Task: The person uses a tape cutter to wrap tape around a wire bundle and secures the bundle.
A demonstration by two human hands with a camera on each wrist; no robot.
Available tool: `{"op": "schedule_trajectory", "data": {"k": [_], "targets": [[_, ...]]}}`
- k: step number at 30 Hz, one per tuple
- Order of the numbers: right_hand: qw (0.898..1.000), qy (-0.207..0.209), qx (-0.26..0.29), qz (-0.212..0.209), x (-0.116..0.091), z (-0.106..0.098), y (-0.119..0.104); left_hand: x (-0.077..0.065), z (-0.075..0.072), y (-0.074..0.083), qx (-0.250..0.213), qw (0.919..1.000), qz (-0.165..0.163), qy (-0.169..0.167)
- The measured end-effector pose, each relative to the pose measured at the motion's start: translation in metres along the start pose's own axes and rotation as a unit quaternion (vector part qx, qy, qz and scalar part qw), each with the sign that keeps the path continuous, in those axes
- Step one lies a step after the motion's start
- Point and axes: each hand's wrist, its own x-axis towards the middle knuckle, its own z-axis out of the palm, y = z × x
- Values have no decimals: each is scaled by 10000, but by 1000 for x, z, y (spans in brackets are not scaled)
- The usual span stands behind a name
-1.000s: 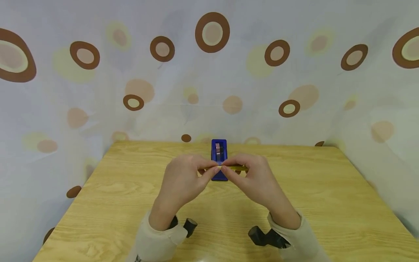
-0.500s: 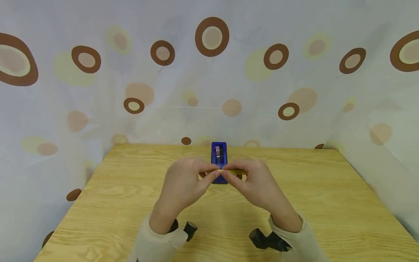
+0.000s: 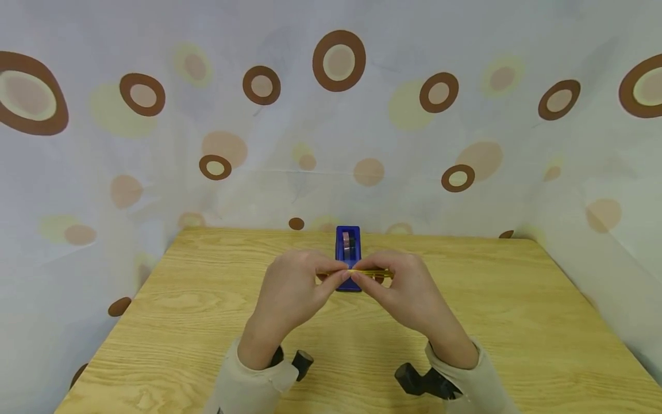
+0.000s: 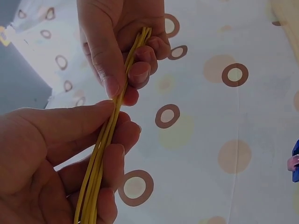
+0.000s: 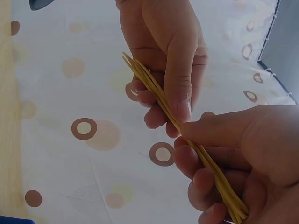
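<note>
A bundle of thin yellow strands (image 3: 373, 272) is stretched sideways between my two hands. My left hand (image 3: 293, 287) pinches its middle between thumb and fingers, and my right hand (image 3: 403, 287) does likewise, the thumb tips almost touching. Up close in the left wrist view, the strands (image 4: 96, 170) run along the curled fingers, with small looped ends at the top. The right wrist view shows the same strands (image 5: 161, 100) lying across both hands. Just beyond the hands, a blue tape dispenser (image 3: 349, 287) stands on the table, partly hidden by fingertips.
The wooden table (image 3: 207, 322) reaches back to a pale wall (image 3: 289, 132) printed with brown and beige circles. A pinkish roll (image 3: 346, 240) sits inside the dispenser. Black wrist mounts (image 3: 408, 378) show at the sleeve cuffs.
The whole head view has shifted slightly downward in the frame. My hands keep nearly the same hold on the yellow strands, and the dispenser stays where it was on the table.
</note>
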Motion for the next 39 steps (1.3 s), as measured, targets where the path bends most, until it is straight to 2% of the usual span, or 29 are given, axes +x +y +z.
{"op": "schedule_trajectory", "data": {"k": [16,23,39], "targets": [[9998,108,-69,-146,-2,-1,2,0,-1,2,-162,9992,-184,-316],[9995,184,-110,-241,-2,0,1,0,-2,0,-122,9977,-213,-636],[9988,270,-307,-251,-2,2,0,0,2,-2,242,9994,110,-241]]}}
